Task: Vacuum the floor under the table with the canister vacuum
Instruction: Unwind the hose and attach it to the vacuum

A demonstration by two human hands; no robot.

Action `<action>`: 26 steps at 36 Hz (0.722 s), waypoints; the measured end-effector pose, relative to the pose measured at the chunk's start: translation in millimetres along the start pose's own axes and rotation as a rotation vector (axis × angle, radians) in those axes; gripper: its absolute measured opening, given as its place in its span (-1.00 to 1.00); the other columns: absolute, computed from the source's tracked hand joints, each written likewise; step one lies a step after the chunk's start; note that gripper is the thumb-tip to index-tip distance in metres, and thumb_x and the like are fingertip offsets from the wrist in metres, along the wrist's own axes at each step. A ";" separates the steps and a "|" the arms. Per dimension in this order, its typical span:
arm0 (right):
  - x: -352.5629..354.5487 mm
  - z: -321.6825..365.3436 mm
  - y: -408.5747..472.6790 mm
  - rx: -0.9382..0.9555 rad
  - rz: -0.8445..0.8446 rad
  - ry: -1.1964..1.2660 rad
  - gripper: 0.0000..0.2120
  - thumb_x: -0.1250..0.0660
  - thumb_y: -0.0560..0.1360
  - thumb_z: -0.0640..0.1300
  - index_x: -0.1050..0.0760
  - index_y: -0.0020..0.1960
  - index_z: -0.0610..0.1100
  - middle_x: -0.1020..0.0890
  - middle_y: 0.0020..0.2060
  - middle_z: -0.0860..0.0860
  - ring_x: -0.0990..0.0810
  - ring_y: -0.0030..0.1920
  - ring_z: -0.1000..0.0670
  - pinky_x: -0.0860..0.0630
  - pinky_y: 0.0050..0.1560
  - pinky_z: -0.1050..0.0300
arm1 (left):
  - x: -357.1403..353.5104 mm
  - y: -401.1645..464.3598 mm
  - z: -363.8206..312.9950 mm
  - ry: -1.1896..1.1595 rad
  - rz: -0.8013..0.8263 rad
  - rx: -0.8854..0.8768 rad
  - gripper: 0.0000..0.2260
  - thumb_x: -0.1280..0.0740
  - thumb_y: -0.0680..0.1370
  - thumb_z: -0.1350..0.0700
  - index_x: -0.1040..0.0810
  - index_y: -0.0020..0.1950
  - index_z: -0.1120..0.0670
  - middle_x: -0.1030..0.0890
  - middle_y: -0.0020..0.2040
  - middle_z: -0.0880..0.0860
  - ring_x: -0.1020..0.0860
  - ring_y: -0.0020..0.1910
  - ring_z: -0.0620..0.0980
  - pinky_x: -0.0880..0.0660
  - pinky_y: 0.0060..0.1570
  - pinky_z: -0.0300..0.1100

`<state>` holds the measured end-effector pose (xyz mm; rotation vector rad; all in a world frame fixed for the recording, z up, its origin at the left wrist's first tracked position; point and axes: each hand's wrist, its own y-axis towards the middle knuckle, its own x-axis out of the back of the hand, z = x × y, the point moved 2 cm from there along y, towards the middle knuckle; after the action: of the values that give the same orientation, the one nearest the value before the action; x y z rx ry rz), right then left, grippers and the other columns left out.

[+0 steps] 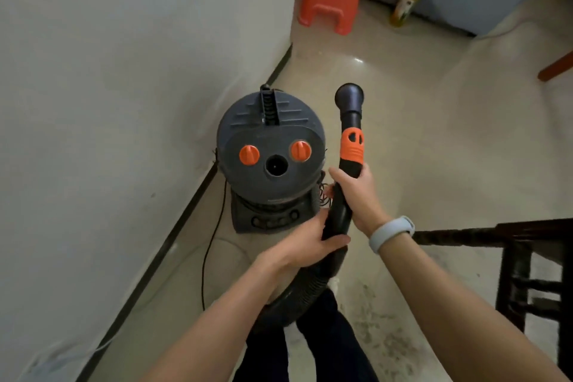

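Hands, left hand (305, 243) and right hand (356, 192), grip hose wand (348, 146), nozzle pointing away.

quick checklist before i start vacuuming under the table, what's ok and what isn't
1. Grip on hose handle: ok, left hand and right hand both hold it.
2. Nozzle on the floor: not ok, raised, pointing away.
3. Canister vacuum upright: ok, by the wall.
4. Power cord plugged in: cannot tell.
5. Nozzle aimed at table: not ok, table is to the right.
6. Debris to collect: ok, visible beside the table.
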<state>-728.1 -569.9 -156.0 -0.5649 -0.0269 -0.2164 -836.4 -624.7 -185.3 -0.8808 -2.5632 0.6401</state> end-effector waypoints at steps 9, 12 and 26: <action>59.2 44.9 71.0 0.232 0.065 -0.672 -0.78 -0.32 0.43 -0.24 -0.35 0.01 -0.08 -0.49 -0.27 -0.04 -0.51 -0.35 -0.06 -0.49 -0.35 0.08 | 34.6 48.9 -11.7 0.222 -0.241 0.126 -0.68 -0.28 0.58 0.05 -0.48 0.30 0.13 -0.51 0.25 0.12 -0.52 0.21 0.09 -0.45 0.22 -0.07; 59.2 64.2 103.4 0.348 0.146 -0.849 -0.77 -0.33 0.44 -0.20 -0.36 0.06 -0.11 -0.51 -0.28 -0.01 -0.53 -0.32 -0.03 -0.47 -0.33 0.12 | 46.0 73.8 -14.1 0.188 -0.361 0.230 -0.60 -0.24 0.60 0.01 -0.37 0.41 0.09 -0.42 0.34 0.12 -0.47 0.28 0.09 -0.41 0.27 -0.03; 13.9 201.2 207.3 0.891 0.741 -1.242 -0.70 -0.32 0.48 -0.12 -0.36 0.16 -0.17 -0.55 -0.21 -0.08 -0.50 -0.31 -0.07 -0.38 -0.34 0.16 | 74.5 148.0 -95.2 -0.921 -1.029 0.234 -0.79 -0.20 0.64 0.02 -0.46 0.21 0.07 -0.57 0.03 0.01 -0.55 0.05 -0.02 -0.48 0.14 -0.02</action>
<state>-663.9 -294.6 -94.3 0.2811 -1.0502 0.8684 -776.1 -444.0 -169.4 1.0329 -3.0077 1.0751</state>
